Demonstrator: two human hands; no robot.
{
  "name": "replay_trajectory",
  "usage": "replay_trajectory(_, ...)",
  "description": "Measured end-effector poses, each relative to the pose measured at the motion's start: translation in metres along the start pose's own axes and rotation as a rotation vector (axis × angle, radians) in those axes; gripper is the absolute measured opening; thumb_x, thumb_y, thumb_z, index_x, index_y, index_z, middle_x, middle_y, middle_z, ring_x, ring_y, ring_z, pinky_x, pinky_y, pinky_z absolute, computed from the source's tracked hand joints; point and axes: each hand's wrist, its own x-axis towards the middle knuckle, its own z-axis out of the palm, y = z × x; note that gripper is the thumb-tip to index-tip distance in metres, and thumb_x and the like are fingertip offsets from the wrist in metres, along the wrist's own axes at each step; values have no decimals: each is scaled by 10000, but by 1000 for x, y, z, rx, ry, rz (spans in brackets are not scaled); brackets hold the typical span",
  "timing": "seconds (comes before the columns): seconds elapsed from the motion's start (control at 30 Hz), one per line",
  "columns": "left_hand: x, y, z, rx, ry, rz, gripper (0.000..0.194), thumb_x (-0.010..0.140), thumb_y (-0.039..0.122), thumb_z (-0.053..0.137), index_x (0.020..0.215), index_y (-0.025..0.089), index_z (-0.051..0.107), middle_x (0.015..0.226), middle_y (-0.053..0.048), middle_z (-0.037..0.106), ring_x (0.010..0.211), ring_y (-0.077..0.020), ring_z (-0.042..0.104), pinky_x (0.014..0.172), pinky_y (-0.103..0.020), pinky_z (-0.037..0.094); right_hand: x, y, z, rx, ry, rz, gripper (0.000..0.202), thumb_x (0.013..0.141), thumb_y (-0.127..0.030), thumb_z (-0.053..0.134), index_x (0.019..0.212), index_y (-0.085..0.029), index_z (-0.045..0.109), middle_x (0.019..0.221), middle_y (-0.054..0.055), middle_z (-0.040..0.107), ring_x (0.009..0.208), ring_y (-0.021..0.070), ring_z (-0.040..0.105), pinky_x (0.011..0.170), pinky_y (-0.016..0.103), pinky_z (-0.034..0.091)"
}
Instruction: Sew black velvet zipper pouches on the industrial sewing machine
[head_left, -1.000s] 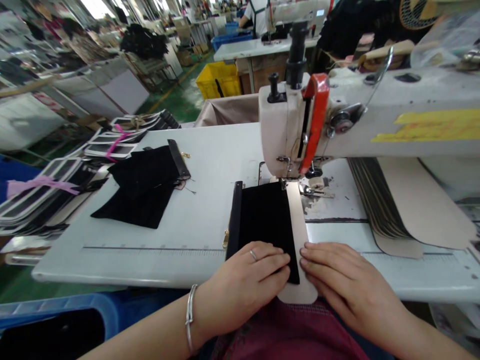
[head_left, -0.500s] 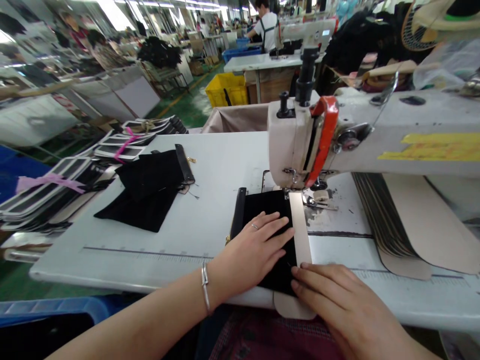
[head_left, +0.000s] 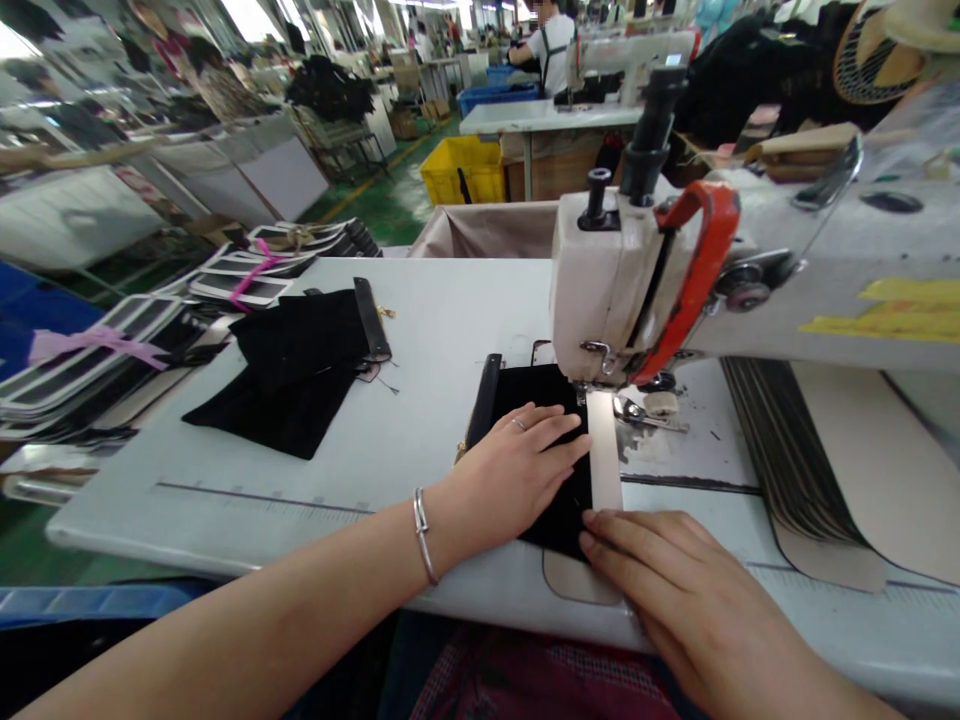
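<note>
Under the presser foot of a sewing machine (head_left: 600, 290) lies a black fabric piece (head_left: 551, 525) on top of a beige panel (head_left: 606, 460). The panel shows along the fabric's right side and past its near end. A dark strip with a gold-coloured metal bit edges the fabric on the left. My left hand (head_left: 517, 475) rests flat on the fabric, fingers stretched towards the needle area. At the near right edge, my right hand (head_left: 675, 580) lies with its fingers extended, fingertips touching fabric and panel. The thumb is hidden.
Two overlapping black fabric pieces (head_left: 300, 350) lie on the white table (head_left: 420, 410) at left. A stack of beige panels (head_left: 832, 470) sits under the machine arm. Bundles tied with pink strips (head_left: 97, 345) are at far left. A co-worker (head_left: 551, 50) is in the background.
The fabric and panel have slid a little away from me under the presser foot, and both hands have moved along with them. The camera view has shifted slightly.
</note>
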Motion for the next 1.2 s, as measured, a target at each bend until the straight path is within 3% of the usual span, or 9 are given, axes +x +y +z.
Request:
replay_trajectory(0.23,-11,10,-9,-139,71,79,267,1045,239,497,1244,148,650,1311,-88,671,1312,-229,566,1218,-464,388,5,9,2,14,-21,38,520,919,-53,428,1410,-181,545,1407,72,624,1209,209,598,972,394,553)
replay_trajectory(0.4,-18,10,-8,-254,86,30,332,970,330,651,1259,166,653,1363,-80,651,1327,-241,562,1227,-467,386,7,16,4,34,-61,70,563,913,-54,452,1455,-194,511,1451,83,586,1265,231,570,1027,435,532)
replay_trajectory(1.03,11,-20,-1,-192,102,14,285,974,305,638,1225,178,682,1334,-79,667,1284,-236,590,1148,-437,455,32,44,4,10,15,98,458,951,-113,512,1396,-206,565,1365,103,639,1212,237,608,1008,463,530)
replay_trajectory(1.2,6,-19,5,-153,194,62,202,1037,245,536,1094,176,717,1141,-56,733,1060,-201,658,972,-370,538,26,45,6,-24,65,77,349,988,-129,498,1317,-184,597,1242,91,682,1108,224,626,964,427,520)
